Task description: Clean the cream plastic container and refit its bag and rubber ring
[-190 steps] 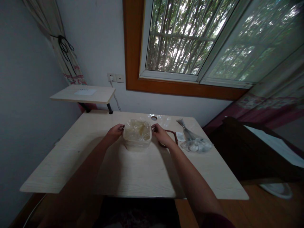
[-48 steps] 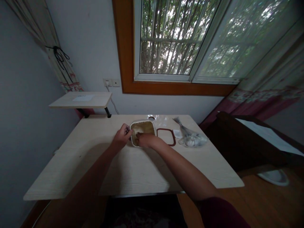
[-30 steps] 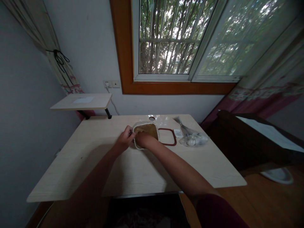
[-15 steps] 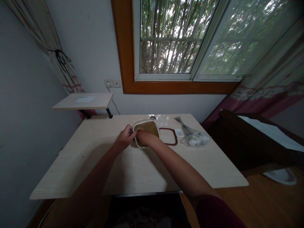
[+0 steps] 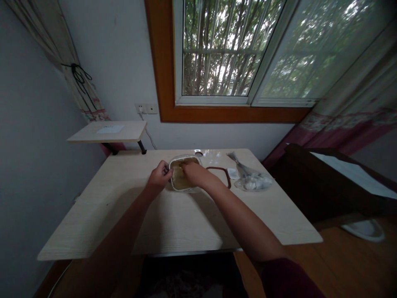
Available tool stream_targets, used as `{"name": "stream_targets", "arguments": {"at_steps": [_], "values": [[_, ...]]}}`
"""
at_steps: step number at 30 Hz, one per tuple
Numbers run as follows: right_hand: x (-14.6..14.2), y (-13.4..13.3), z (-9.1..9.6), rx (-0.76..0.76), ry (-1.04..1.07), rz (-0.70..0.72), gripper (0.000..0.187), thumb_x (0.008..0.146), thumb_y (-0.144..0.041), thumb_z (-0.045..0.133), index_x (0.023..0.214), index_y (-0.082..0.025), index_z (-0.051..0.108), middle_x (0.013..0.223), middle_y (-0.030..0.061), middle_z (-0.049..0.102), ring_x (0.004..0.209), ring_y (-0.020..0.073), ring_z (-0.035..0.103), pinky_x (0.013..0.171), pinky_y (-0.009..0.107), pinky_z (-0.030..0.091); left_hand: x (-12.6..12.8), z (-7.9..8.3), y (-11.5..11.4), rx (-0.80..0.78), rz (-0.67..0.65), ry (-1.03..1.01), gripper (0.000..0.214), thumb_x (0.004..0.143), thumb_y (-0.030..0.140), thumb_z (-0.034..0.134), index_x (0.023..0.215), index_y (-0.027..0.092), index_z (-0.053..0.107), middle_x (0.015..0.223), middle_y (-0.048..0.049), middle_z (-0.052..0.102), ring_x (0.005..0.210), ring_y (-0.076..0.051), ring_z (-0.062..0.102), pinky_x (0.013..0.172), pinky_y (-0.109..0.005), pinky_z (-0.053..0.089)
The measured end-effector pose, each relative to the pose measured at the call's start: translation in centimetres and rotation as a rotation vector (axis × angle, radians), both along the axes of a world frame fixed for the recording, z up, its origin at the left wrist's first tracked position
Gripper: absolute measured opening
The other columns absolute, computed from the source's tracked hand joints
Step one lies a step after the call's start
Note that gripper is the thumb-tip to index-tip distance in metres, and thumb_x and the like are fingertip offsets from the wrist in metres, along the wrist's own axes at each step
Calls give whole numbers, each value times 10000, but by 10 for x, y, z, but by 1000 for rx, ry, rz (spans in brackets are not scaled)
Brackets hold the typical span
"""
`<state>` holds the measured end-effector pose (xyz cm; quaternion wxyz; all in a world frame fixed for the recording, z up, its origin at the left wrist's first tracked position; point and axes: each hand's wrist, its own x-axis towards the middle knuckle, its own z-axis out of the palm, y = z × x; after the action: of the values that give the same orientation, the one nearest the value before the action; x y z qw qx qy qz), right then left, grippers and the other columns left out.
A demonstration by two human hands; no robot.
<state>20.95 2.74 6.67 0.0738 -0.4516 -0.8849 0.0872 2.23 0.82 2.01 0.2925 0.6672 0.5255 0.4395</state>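
Pale plastic container (image 5: 186,191), square, open, yellowish-brown contents (image 5: 177,179) inside.

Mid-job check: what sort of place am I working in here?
Most likely a room in a home, not a workshop. A light wooden table stands under a wood-framed window with a tied-back curtain. The left hand grips a small container, the right hand is over it, and a plastic bag lies nearby.

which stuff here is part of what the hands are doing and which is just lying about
In use: tub, its edge held by left hand; right hand over it; red-rimmed lid beside it.
Lying about: tied bag, white packet, side shelf.
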Motion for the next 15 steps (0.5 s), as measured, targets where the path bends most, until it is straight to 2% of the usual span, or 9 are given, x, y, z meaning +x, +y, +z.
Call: {"name": "stream_targets", "arguments": {"at_steps": [3, 5, 9, 11, 15], "values": [[9, -7, 3, 107, 108, 98, 268, 902, -108, 514, 1070, -138, 722, 1035, 137, 743, 926, 214, 678, 848, 303, 475, -10, 3, 2, 0, 44, 22, 195, 846, 361, 561, 808, 221, 429, 657, 67, 455, 592, -102, 470, 581, -213, 357], [18, -13, 9, 198, 250, 97, 232, 915, -156, 530, 1065, -160, 707, 1033, 106, 721, 945, 201, 647, 865, 302, 461, -18, 6, 3, -2, 61, 38, 198, 846, 370, 560, 808, 221, 435, 651, 66, 452, 589, -105, 458, 575, -215, 347], [36, -21, 16, 315, 460, -117, 175, 942, -283, 540, 1008, -168, 655, 974, 81, 655, 884, 182, 599, 814, 281, 439, -30, 12, 8, -7, 77, 53, 210, 850, 392, 559, 806, 216, 454, 661, 60, 456, 602, -108, 448, 590, -220, 345], [41, -21, 13, 290, 445, -208, 203, 944, -355, 547, 942, -173, 637, 925, 72, 645, 840, 180, 591, 776, 273, 424, -34, 12, 10, -5, 67, 59, 222, 855, 408, 561, 812, 212, 466, 671, 57, 464, 611, -108, 452, 600, -220, 346], [40, -16, -1, 138, 308, -319, 264, 942, -403, 543, 863, -175, 651, 819, 69, 680, 744, 180, 604, 683, 268, 385, -39, 10, 11, -19, 52, 31, 240, 836, 428, 584, 837, 212, 479, 686, 52, 500, 612, -113, 476, 598, -223, 359]]}}
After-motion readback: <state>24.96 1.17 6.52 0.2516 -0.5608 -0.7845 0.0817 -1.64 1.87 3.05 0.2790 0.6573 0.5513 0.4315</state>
